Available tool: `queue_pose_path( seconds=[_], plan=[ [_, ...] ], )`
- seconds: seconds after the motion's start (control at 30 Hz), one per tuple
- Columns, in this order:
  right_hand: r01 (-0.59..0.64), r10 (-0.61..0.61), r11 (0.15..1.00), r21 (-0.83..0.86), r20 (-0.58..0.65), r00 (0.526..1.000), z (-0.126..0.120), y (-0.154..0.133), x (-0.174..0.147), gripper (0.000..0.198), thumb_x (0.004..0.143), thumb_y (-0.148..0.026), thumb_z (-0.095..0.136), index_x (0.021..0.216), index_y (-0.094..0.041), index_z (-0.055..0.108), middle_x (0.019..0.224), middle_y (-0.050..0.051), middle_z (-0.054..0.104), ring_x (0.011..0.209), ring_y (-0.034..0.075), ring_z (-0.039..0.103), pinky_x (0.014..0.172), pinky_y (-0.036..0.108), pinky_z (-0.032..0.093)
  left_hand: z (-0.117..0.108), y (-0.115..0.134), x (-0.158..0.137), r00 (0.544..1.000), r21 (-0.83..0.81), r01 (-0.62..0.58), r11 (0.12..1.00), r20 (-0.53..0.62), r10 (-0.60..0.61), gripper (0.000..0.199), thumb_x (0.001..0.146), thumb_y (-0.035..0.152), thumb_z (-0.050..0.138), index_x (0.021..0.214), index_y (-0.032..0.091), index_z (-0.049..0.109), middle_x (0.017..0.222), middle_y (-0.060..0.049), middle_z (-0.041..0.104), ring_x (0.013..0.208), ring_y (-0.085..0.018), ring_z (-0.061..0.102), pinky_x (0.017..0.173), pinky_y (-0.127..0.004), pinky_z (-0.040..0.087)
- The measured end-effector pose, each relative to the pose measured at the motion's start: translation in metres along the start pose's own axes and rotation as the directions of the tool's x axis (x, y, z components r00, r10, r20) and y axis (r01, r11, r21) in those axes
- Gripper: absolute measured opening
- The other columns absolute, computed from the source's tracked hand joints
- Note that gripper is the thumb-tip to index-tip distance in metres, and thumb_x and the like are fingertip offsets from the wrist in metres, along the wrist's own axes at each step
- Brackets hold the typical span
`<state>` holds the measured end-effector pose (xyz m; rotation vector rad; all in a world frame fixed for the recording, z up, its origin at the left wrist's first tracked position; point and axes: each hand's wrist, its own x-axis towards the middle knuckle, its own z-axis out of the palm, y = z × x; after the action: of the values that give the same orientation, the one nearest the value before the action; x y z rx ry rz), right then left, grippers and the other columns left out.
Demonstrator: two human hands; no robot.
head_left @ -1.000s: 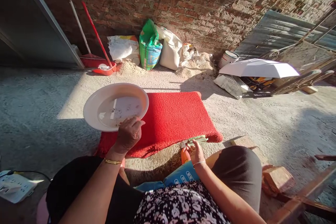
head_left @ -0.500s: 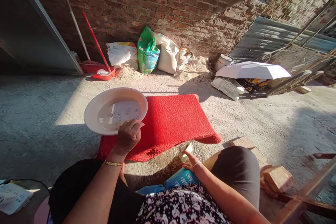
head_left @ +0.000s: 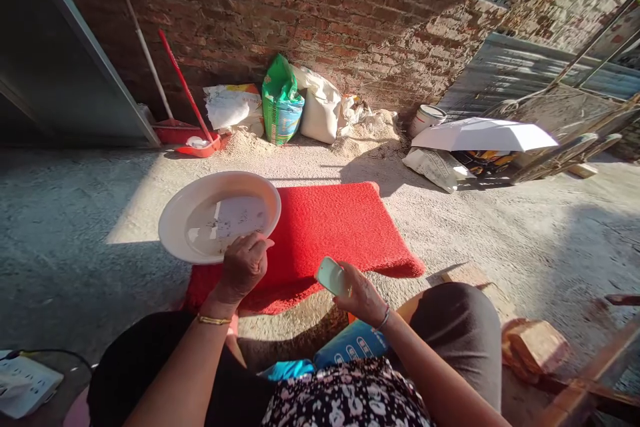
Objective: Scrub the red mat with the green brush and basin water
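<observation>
My right hand (head_left: 361,295) grips a pale green brush-like object (head_left: 330,276), smooth and rounded at its end, held over the front edge of a red fleecy cloth (head_left: 330,220). Its underside is hidden. My left hand (head_left: 245,260) is closed in a fist at the near rim of a white basin (head_left: 175,230), and whatever its fingers hold is hidden. Shallow water with dark specks lies in the basin, which rests over the cloth's left part. The cloth is spread on a low support that it covers.
Sacks (head_left: 283,107) and grain-like heaps line the brick wall (head_left: 300,27). A red dustpan (head_left: 204,145) stands left of them; a white umbrella (head_left: 480,135) lies right. Bricks (head_left: 537,350) sit by my right knee, a power strip (head_left: 27,380) at lower left.
My right hand has come up and a little left with the pale green object, from below the cloth's front edge. My left hand stays at the basin rim.
</observation>
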<state>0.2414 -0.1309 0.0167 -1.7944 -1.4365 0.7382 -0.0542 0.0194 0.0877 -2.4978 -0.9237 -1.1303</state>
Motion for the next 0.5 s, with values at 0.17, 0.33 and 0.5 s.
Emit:
queue_pose_path(
  seconds=[0.17, 0.33, 0.5],
  plan=[
    [-0.069, 0.044, 0.988, -0.136, -0.179, 0.983, -0.027, -0.01, 0.057, 0.052, 0.067, -0.037, 0.087, 0.117, -0.029, 0.076, 0.094, 0.002, 0.067, 0.083, 0.022, 0.058, 0.084, 0.037, 0.048, 0.003, -0.003, 0.0, 1.0, 0.02, 0.002, 1.0, 0.025, -0.003, 0.033, 0.087, -0.002, 0.048, 0.091, 0.023, 0.07, 0.084, -0.002, 0.077, 0.076, -0.021, 0.069, 0.072, -0.034, 0.051],
    [-0.203, 0.126, 0.954, -0.22, -0.32, 0.939, -0.077, 0.023, 0.07, 0.044, 0.066, -0.042, 0.09, 0.106, -0.027, 0.079, 0.086, 0.001, 0.059, 0.082, 0.022, 0.059, 0.084, 0.038, 0.046, -0.001, -0.002, 0.004, 0.999, 0.004, -0.037, 0.999, -0.025, 0.038, 0.034, 0.086, -0.004, 0.048, 0.091, 0.022, 0.069, 0.083, -0.003, 0.075, 0.075, -0.021, 0.067, 0.071, -0.033, 0.051],
    [-0.586, 0.372, 0.787, -0.193, -0.609, 0.7, -0.167, 0.077, 0.044, 0.047, 0.074, -0.054, 0.082, 0.109, -0.022, 0.079, 0.091, 0.01, 0.065, 0.083, 0.028, 0.061, 0.081, 0.047, 0.045, -0.009, -0.002, 0.004, 0.999, 0.024, -0.02, 1.0, -0.043, 0.021, 0.032, 0.09, -0.003, 0.048, 0.091, 0.022, 0.068, 0.084, -0.003, 0.074, 0.076, -0.022, 0.066, 0.073, -0.035, 0.051]
  ],
)
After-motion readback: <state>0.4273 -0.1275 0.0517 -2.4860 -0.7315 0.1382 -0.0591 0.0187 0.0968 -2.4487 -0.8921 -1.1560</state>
